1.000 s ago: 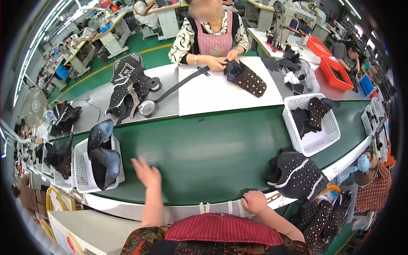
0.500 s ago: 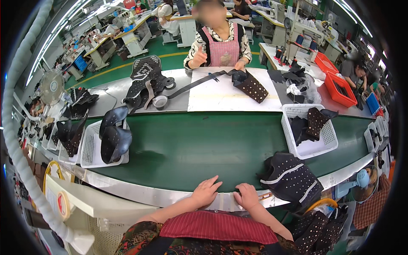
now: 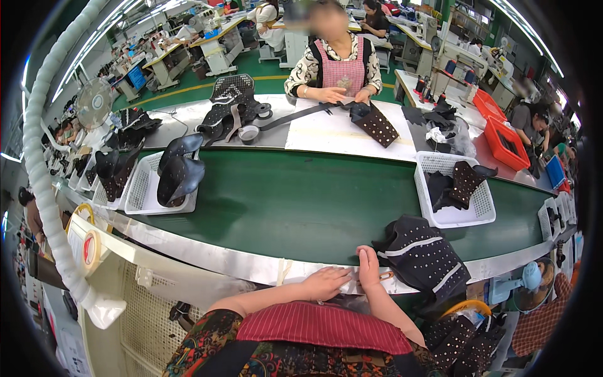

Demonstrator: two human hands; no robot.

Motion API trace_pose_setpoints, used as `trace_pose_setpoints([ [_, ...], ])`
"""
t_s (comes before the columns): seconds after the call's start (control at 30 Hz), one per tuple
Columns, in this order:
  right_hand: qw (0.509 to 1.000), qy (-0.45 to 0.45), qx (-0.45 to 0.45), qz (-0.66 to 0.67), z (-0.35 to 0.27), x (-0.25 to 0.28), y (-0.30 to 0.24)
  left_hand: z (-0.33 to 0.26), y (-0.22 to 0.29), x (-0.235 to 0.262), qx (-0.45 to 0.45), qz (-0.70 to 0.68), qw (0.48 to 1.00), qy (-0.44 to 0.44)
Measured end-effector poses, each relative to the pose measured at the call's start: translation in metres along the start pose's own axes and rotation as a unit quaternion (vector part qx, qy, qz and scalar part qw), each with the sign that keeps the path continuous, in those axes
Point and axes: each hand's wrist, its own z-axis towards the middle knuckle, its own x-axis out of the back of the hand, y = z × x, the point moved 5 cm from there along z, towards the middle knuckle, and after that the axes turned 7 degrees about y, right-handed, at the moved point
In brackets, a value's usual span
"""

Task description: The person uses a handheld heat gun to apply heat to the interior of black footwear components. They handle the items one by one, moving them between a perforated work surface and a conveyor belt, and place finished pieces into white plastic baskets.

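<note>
My left hand [image 3: 327, 283] lies palm down on the metal edge of the bench, fingers stretched toward the right, with nothing in it. Close beside it, my right hand [image 3: 369, 269] stands on its side at the belt's near edge. Its fingers point away from me, and I see nothing held in them. Just right of that hand, a stack of black studded pieces [image 3: 424, 257] with pale grey strips hangs over the metal edge. A small orange-brown item [image 3: 386, 275] lies between the right hand and the stack.
A green conveyor belt [image 3: 276, 201] runs across, carrying a white basket [image 3: 455, 215] at right and another white basket [image 3: 139, 198] at left, both holding black parts. Across it, a person in a pink apron [image 3: 342, 66] handles a studded piece [image 3: 375, 125] on a white board [image 3: 314, 141].
My left hand has drawn back from the belt onto the metal edge. My right hand has turned onto its side. The person opposite has lowered a raised hand to the strap on the board.
</note>
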Motion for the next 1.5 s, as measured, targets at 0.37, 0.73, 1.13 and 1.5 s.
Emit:
trace_pose_setpoints([
  [0.37, 0.995, -0.005, -0.060, 0.084, -0.004, 0.011, 0.011, 0.022, 0.029, -0.026, -0.043, 0.049, 0.994, -0.083],
  [0.73, 0.995, -0.009, -0.038, 0.089, -0.004, 0.009, 0.018, 0.020, 0.030, -0.037, -0.043, 0.093, 0.992, -0.077],
  [1.13, 0.998, -0.015, 0.007, 0.064, -0.004, 0.010, 0.010, 0.020, 0.037, -0.049, -0.149, 0.145, 0.976, -0.068],
  [1.5, 0.999, 0.006, -0.012, 0.050, -0.003, 0.024, 0.004, 0.017, 0.030, -0.049, -0.136, 0.155, 0.976, -0.065],
])
